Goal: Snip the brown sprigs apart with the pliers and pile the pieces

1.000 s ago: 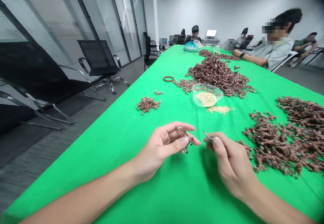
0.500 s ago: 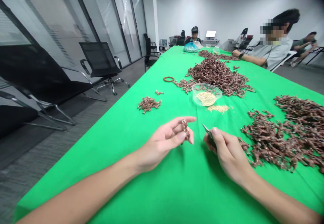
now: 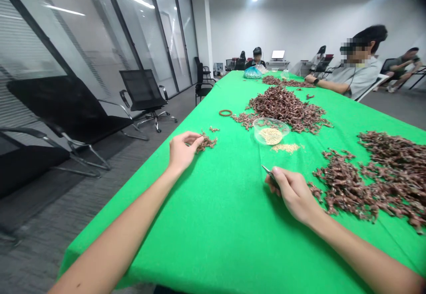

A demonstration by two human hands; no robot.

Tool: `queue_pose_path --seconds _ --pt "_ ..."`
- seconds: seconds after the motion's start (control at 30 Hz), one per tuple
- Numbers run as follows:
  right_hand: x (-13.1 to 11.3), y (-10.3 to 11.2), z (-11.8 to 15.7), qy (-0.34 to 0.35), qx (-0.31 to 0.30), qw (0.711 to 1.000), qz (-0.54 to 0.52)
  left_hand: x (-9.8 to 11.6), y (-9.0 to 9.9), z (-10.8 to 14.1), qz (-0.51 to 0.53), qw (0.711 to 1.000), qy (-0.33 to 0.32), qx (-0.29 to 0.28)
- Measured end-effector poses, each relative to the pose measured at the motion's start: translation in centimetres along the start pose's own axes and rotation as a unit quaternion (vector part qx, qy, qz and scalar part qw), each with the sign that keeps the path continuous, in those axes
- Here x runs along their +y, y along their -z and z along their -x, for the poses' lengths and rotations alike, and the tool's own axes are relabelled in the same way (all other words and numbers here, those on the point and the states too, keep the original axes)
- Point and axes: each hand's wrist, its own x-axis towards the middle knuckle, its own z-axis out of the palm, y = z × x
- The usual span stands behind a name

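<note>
My left hand [image 3: 183,151] reaches to the small pile of brown figurines [image 3: 209,142] on the left of the green cloth. Its thumb and fingertips are pinched together at the pile's near edge, on what looks like one small brown figurine, mostly hidden against the others. Over the middle of the cloth, my right hand [image 3: 293,192] is closed around slim metal tweezers [image 3: 268,171], their pointed tip facing forward and left. A clear plastic bowl [image 3: 282,131] with pale tiny grains stands ahead of the right hand. Some grains [image 3: 286,148] lie spilled beside it.
A large heap of brown figurines [image 3: 286,107] lies beyond the bowl, and another heap [image 3: 353,183] spreads at right. A brown ring [image 3: 225,113] lies near the left edge. A co-worker [image 3: 361,70] sits at the right side. Black chairs [image 3: 143,90] stand left of the table.
My left hand has moved left and forward, carrying a figurine from the middle to the small pile. My right hand stays nearly in place with the tweezers. The view has tilted up slightly.
</note>
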Motion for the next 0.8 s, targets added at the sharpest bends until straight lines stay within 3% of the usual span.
queue_pose_path --seconds 0.27,0.47,0.57,0.67,0.8 --pt "0.1 0.2 -0.5 0.039 -0.014 0.997 0.062 -2.2 1.0 -0.9 -0.172 0.984 -0.007 0.042" --pt "0.0 0.1 -0.6 0.051 -0.057 0.990 0.118 -0.6 1.4 -0.3 -0.222 0.970 -0.031 0.090" --pt "-0.5 -0.1 -0.3 0.065 -0.088 0.984 0.137 1.1 0.4 1.0 -0.232 0.965 -0.070 0.101" --pt "-1.3 -0.5 0.3 0.092 -0.130 0.976 0.146 3.2 -2.2 2.8 -0.226 0.963 -0.142 0.038" --pt "-2.7 -1.0 1.3 0.146 -0.193 0.961 0.134 6.4 -7.2 5.0 -0.195 0.939 -0.257 -0.118"
